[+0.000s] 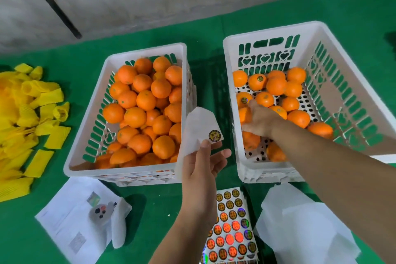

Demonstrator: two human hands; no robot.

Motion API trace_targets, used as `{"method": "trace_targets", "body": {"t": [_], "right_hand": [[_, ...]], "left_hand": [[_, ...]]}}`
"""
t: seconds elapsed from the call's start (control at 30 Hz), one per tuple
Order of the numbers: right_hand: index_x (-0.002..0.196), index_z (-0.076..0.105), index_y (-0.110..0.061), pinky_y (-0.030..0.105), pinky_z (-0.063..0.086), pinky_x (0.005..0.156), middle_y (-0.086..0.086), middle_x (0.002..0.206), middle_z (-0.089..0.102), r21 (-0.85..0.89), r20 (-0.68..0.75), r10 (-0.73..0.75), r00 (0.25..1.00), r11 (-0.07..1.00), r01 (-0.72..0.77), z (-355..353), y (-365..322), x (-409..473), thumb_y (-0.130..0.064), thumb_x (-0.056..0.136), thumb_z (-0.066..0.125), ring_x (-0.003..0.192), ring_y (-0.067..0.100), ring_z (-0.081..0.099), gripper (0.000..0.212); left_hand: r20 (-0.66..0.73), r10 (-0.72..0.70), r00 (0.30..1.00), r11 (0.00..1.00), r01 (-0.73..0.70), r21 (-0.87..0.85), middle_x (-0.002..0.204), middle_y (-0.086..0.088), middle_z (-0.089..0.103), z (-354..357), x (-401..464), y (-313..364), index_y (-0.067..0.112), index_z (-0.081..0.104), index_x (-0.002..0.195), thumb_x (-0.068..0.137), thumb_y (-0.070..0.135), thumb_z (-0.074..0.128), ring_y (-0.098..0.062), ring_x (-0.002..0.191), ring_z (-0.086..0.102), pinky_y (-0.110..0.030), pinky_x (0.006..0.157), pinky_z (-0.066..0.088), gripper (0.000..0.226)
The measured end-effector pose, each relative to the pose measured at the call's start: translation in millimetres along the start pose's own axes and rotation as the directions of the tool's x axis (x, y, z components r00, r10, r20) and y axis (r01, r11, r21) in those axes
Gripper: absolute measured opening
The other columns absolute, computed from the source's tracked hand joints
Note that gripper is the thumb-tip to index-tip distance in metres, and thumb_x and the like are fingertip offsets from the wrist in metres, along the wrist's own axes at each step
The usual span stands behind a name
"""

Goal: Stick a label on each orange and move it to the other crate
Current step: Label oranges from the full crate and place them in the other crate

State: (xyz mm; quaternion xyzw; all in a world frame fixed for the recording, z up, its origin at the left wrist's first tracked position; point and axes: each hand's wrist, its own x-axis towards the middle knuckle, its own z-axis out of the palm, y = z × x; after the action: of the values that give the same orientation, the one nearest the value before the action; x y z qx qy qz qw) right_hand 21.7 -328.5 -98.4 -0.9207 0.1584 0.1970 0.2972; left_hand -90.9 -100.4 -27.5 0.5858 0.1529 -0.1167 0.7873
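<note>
Two white crates on a green table (162,216). Left crate (90,156) heaped full of unlabelled oranges (141,100); right crate (342,92) holds a looser single layer of oranges (276,85), a few showing round labels, e.g. one at far left (260,78). Right hand (260,121) reaches down into the right crate at its near-left part, fingers curled round an orange (244,114) that sits among the others; that fruit is blurred, so cannot tell if it is labelled. Left hand (201,169) is up between the crates, thumb and fingers pinching a white backing sheet (197,128) with one round sticker (214,135) left on its near-right corner. Sticker sheet (231,227) with many round labels lies near, under the left wrist. White papers (304,227) at near right, printed paper (72,221) near left, pile of yellow foam sleeves (27,118) far left.
</note>
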Motion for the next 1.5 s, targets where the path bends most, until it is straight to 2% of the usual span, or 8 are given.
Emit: {"method": "trace_targets", "body": {"t": [0.2,0.43,0.63,0.8,1.1,1.23,1.37,1.5], "right_hand": [[0.159,0.035,-0.025,0.039,0.043,0.091,0.011,0.154,0.049,-0.104,0.121,0.121,0.985,0.989,-0.109,-5,0,-13,-0.069,0.093,0.056,0.132,0.036,0.052,0.082],[0.14,0.04,-0.009,0.04,0.043,0.078,0.024,0.129,0.059,0.286,-0.347,0.127,0.929,0.958,-0.025,4,2,1,-0.026,0.11,0.044,0.104,0.04,0.058,0.035],[0.166,-0.006,-0.027,0.055,0.034,0.119,0.008,0.172,0.001,0.077,0.052,0.148,0.988,0.985,-0.152,8,11,-5,-0.036,0.1,0.063,0.155,0.04,0.019,0.096],[0.151,0.041,-0.019,0.053,0.044,0.109,0.014,0.156,0.036,-0.264,-0.01,0.231,0.973,0.938,-0.226,3,13,-5,-0.04,0.094,0.064,0.142,0.04,0.037,0.065],[0.162,0.021,-0.015,0.047,0.052,0.101,0.018,0.153,0.047,-0.206,0.001,0.314,0.949,0.929,-0.308,-8,6,-6,-0.049,0.097,0.064,0.133,0.041,0.051,0.085],[0.144,0.052,-0.022,0.031,0.044,0.071,0.008,0.123,0.067,0.255,-0.359,0.039,0.933,0.965,0.057,-8,-9,-54,-0.033,0.104,0.059,0.099,0.029,0.066,0.042],[0.112,0.066,-0.022,0.021,0.046,0.062,-0.013,0.089,0.067,0.373,-0.757,-0.107,0.644,0.738,0.562,32,-55,-149,-0.02,0.104,0.058,0.072,0.008,0.06,0.012],[0.105,0.07,-0.017,0.014,0.049,0.066,-0.01,0.079,0.069,0.68,-0.501,-0.148,0.853,0.541,0.494,75,-100,-206,-0.02,0.101,0.067,0.073,0.001,0.065,0.006]], "left_hand": [[0.032,0.006,0.999,1.0,-0.007,0.024,0.103,-0.003,0.08,-8,-5,1,0.019,0.07,0.117,0.11,0.033,0.053,-0.026,0.103,0.078,-0.035,0.086,0.058,0.024],[0.057,0.007,0.998,0.998,-0.01,0.059,0.105,-0.003,0.08,-14,-11,2,0.017,0.069,0.122,0.111,0.034,0.052,-0.024,0.103,0.078,-0.032,0.085,0.058,0.026],[0.027,-0.007,1.0,0.998,0.006,0.06,0.103,-0.003,0.08,-17,-13,0,0.018,0.071,0.113,0.11,0.034,0.053,-0.024,0.101,0.078,-0.036,0.089,0.057,0.024],[0.028,0.0,1.0,0.998,-0.002,0.064,0.106,-0.003,0.08,-17,-13,-2,0.018,0.071,0.113,0.11,0.034,0.054,-0.023,0.101,0.078,-0.036,0.089,0.057,0.024],[0.031,0.001,1.0,0.997,-0.004,0.08,0.1,-0.006,0.081,-17,-12,-4,0.015,0.071,0.114,0.108,0.038,0.056,-0.018,0.102,0.077,-0.036,0.093,0.059,0.028],[0.073,0.042,0.996,0.997,-0.047,0.069,0.114,0.006,0.079,-18,-14,-1,0.02,0.066,0.131,0.106,0.039,0.06,-0.014,0.104,0.077,-0.021,0.084,0.061,0.032],[0.12,0.103,0.988,0.991,-0.112,0.072,0.112,0.011,0.079,-27,-18,3,0.029,0.071,0.121,0.097,0.046,0.065,-0.014,0.104,0.077,-0.03,0.089,0.061,0.03],[0.239,0.188,0.953,0.969,-0.219,0.112,0.095,0.003,0.079,-45,-25,6,0.023,0.076,0.103,0.102,0.044,0.065,-0.015,0.092,0.075,-0.029,0.084,0.056,0.024]]}}
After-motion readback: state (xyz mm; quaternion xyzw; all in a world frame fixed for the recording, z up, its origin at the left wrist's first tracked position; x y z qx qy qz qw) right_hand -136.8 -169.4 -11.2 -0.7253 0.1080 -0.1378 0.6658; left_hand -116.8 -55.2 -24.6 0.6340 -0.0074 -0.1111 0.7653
